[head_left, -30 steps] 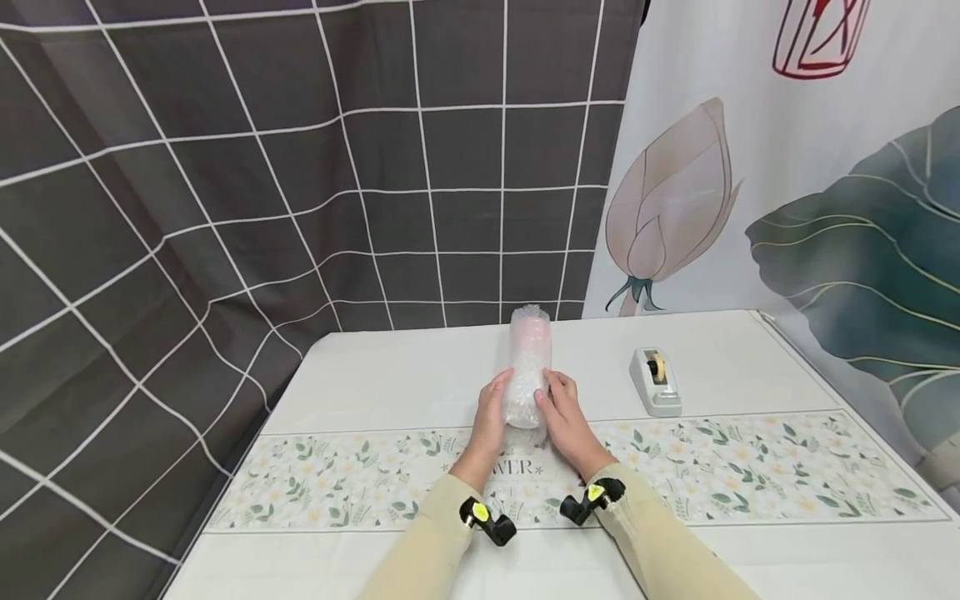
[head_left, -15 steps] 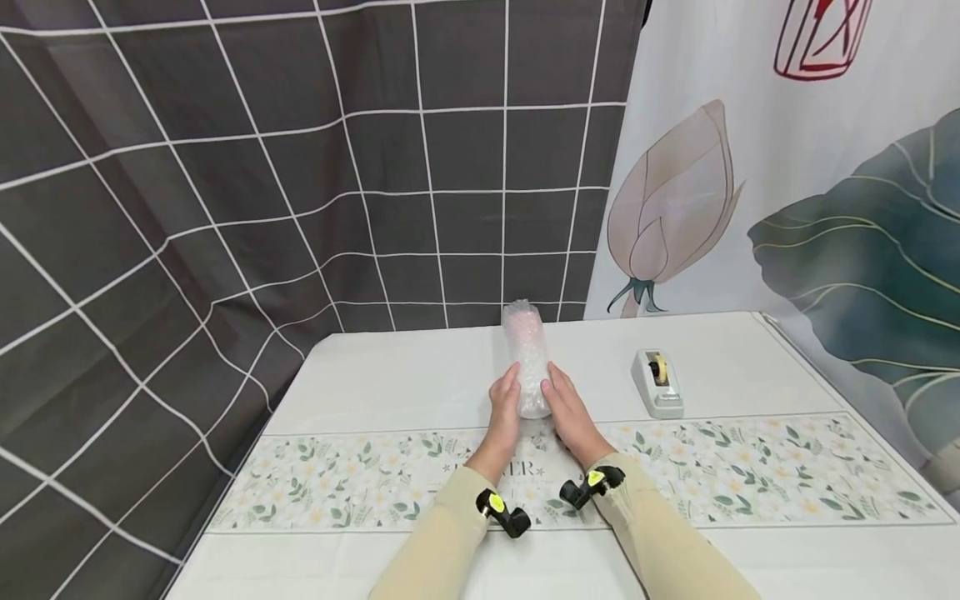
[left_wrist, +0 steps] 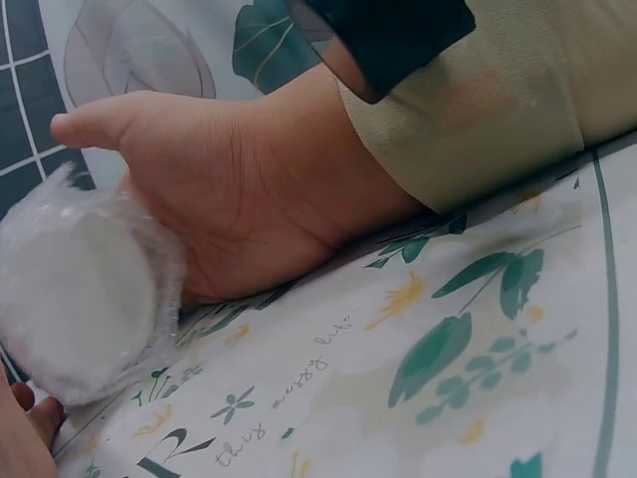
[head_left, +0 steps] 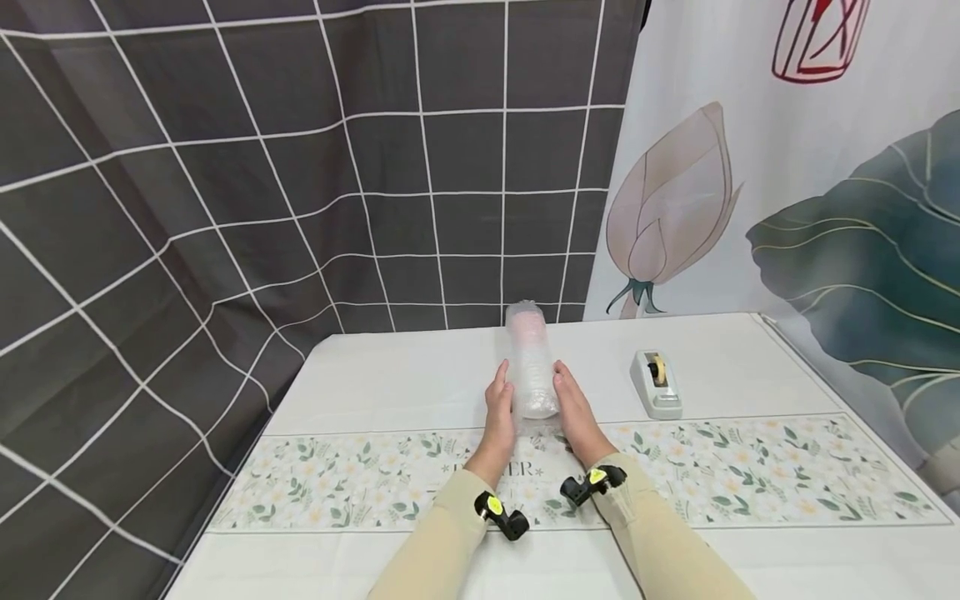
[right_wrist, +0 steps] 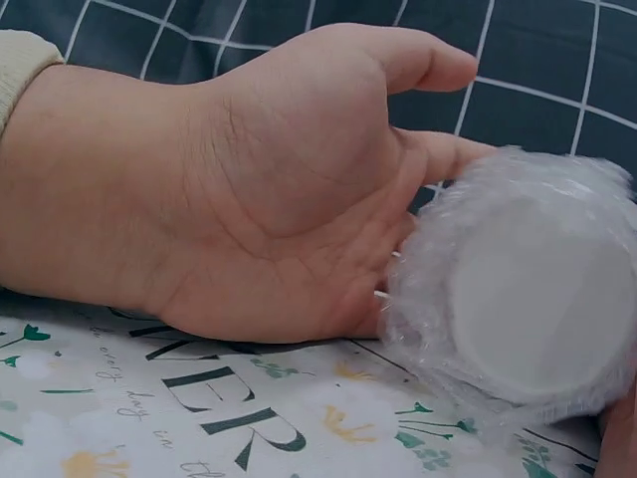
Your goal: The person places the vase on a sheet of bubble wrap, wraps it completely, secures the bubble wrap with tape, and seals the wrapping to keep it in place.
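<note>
A cylinder wrapped in clear bubble wrap [head_left: 533,358] lies lengthwise on the table, pink toward its far end and white toward me. My left hand [head_left: 498,412] is along its left side with straight fingers and raised thumb. On the other side my right hand [head_left: 579,414] lies alongside with its fingers extended. In the left wrist view the cylinder's flat round white end [left_wrist: 75,299] shows through the wrap, beside the left palm. The right wrist view has the wrapped cylinder [right_wrist: 542,299] at the right hand's fingers, whose tips are partly hidden behind it.
A pale grey tape dispenser [head_left: 656,383] with a yellow roll stands right of the hands. A floral printed band [head_left: 337,479] crosses the white table [head_left: 397,383]. Behind hang a dark grid curtain [head_left: 465,167] and a white curtain with a flower print [head_left: 667,208].
The cylinder has pivoted, its far end shifting left and its near end right. My left hand has moved right. Both hands' fingers have straightened from their hold around the cylinder.
</note>
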{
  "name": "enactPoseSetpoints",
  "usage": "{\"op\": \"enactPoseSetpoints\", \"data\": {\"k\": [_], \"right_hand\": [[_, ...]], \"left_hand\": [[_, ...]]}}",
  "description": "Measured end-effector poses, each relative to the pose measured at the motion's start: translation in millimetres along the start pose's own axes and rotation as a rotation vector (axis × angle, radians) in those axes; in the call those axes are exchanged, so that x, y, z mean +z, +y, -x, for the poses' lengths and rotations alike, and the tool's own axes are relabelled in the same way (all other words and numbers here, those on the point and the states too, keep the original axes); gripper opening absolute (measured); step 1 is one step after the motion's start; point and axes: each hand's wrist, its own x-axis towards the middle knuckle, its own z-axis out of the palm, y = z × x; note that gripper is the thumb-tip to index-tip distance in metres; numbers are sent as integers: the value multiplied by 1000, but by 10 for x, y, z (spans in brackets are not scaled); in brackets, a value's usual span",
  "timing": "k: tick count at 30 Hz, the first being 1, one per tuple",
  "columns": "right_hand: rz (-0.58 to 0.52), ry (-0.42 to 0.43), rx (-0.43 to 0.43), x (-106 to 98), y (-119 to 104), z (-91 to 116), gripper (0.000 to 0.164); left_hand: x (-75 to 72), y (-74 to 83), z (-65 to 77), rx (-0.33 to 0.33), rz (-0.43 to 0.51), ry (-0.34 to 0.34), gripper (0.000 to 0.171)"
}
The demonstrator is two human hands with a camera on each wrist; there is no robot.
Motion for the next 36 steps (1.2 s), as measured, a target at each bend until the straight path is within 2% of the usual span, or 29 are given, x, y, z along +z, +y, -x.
{"op": "enactPoseSetpoints", "data": {"k": [3, 6, 11, 18, 24, 28, 29, 31, 35, 36], "right_hand": [[-35, 16, 34, -26, 7, -5, 72], [-81, 27, 55, -46, 6, -4, 75], [-95, 28, 67, -65, -15, -5, 75], [-140, 51, 67, -99, -51, -14, 71], [-180, 71, 100, -118, -44, -28, 69], [-188, 59, 84, -110, -33, -33, 66], [-186, 51, 82, -107, -31, -32, 66], [-198, 27, 73, -85, -19, -29, 65], [-215, -13, 62, -27, 0, -23, 64], [-218, -20, 60, -8, 0, -22, 64]], "left_hand": [[4, -3, 0, 2, -1, -17, 60], [9, -8, 3, -25, 4, -38, 59], [16, -17, 10, -45, -2, -68, 60], [18, -39, -4, 0, 3, -66, 56], [15, -41, -15, -11, 22, -62, 54], [14, -24, 1, -16, 20, -80, 53], [7, 35, 22, -17, 16, -84, 52], [2, 41, 29, 5, -14, -70, 50], [-23, 51, 37, 71, -112, 2, 48], [-24, 0, 26, 92, -137, 24, 48]]}}
